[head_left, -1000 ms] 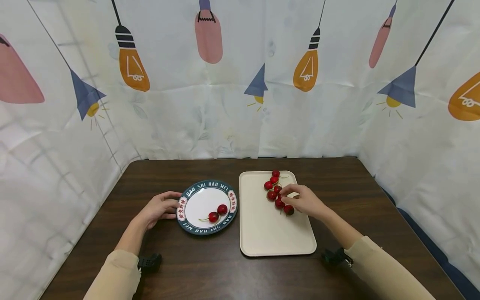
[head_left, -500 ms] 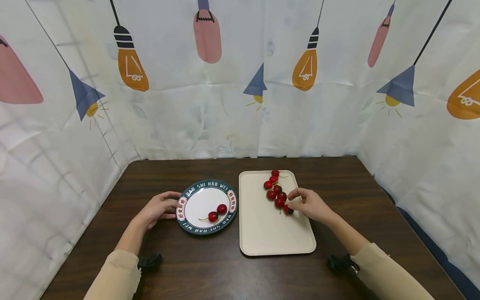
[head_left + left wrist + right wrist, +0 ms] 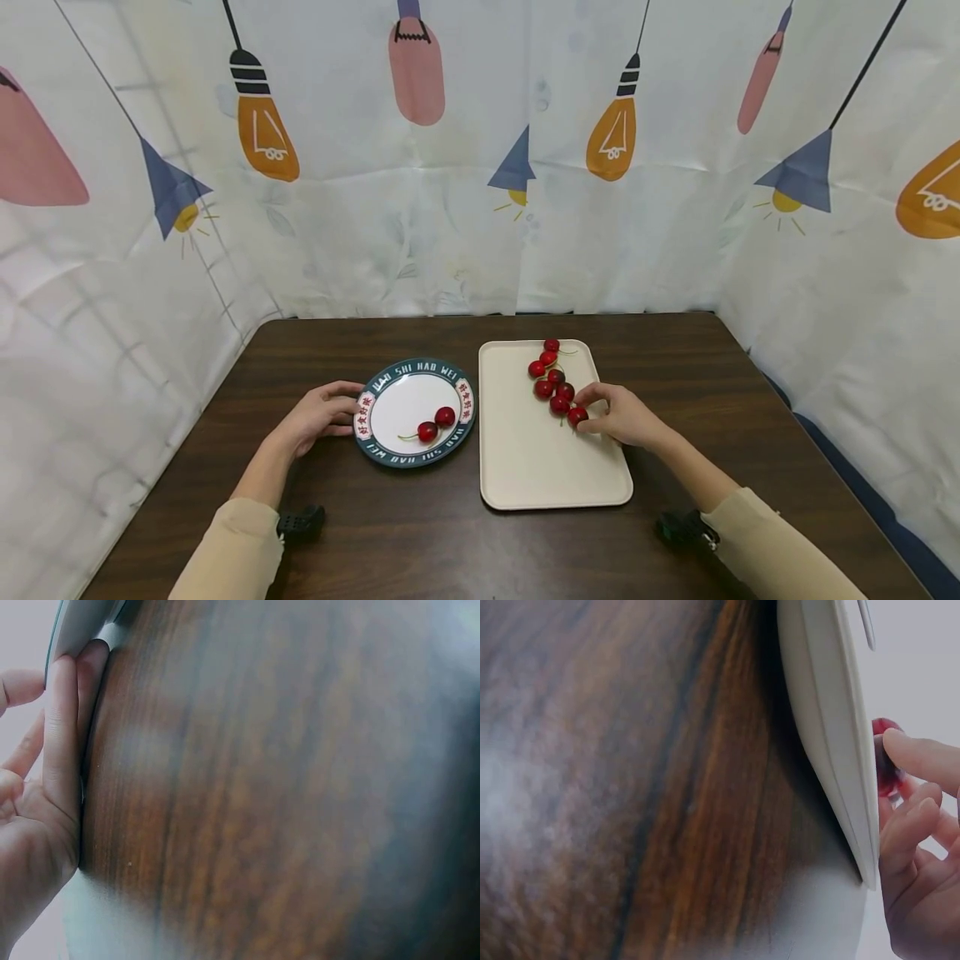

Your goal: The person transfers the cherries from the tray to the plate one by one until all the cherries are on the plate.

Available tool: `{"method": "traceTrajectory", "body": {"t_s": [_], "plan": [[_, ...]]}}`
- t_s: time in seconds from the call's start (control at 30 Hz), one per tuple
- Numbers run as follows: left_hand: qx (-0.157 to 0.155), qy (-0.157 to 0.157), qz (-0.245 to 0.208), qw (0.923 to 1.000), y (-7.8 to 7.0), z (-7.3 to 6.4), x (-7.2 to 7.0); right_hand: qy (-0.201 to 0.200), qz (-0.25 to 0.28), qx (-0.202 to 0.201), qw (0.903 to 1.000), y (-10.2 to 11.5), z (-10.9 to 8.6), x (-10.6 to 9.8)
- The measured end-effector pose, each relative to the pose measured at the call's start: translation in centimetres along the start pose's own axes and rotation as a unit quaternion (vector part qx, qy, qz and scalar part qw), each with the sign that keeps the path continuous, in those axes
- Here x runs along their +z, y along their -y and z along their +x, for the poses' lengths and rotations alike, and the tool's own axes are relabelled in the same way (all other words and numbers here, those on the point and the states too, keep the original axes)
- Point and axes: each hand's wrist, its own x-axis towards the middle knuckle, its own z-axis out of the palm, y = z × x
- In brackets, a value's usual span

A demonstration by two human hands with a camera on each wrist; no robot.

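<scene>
On the left, a white plate (image 3: 408, 408) with a lettered dark-green rim bears two red cherries (image 3: 436, 424). My left hand (image 3: 327, 417) touches its left rim with fingers fairly straight; in the left wrist view fingertips (image 3: 64, 671) meet the plate's edge. To the right lies a cream rectangular tray (image 3: 536, 462) with several cherries (image 3: 543, 389) in a loose line toward the back. My right hand (image 3: 622, 414) reaches over the tray's right edge and pinches the nearest cherry (image 3: 577, 417) between thumb and fingers. That cherry (image 3: 886, 761) appears beside the thumb in the right wrist view.
Plate and tray stand side by side on a dark wood-grain table (image 3: 420, 533), with a narrow gap between them. A white curtain (image 3: 450, 233) printed with lamps and bulbs hangs behind and along both sides.
My right hand has moved from the middle cherries toward the nearest one at the right and closed its fingers on it. A cherry it covered earlier now shows. My left hand and the plate have stayed put.
</scene>
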Motion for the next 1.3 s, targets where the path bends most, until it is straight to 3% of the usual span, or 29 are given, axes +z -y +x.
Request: {"method": "traceTrajectory", "body": {"t_s": [0.33,0.73,1.3], "plan": [[-0.007,-0.012,0.003,0.9999,0.0,0.1,-0.1,0.012,-0.006,-0.014,0.9998,0.1,0.0,0.0],[-0.003,-0.008,0.004,1.0000,0.0,0.0,0.0,-0.008,-0.042,-0.008,0.9990,0.3,0.1,0.4],[0.008,-0.003,-0.002,1.0000,0.1,0.0,0.1,-0.001,-0.036,-0.020,0.9991,0.5,-0.1,-0.7]]}}
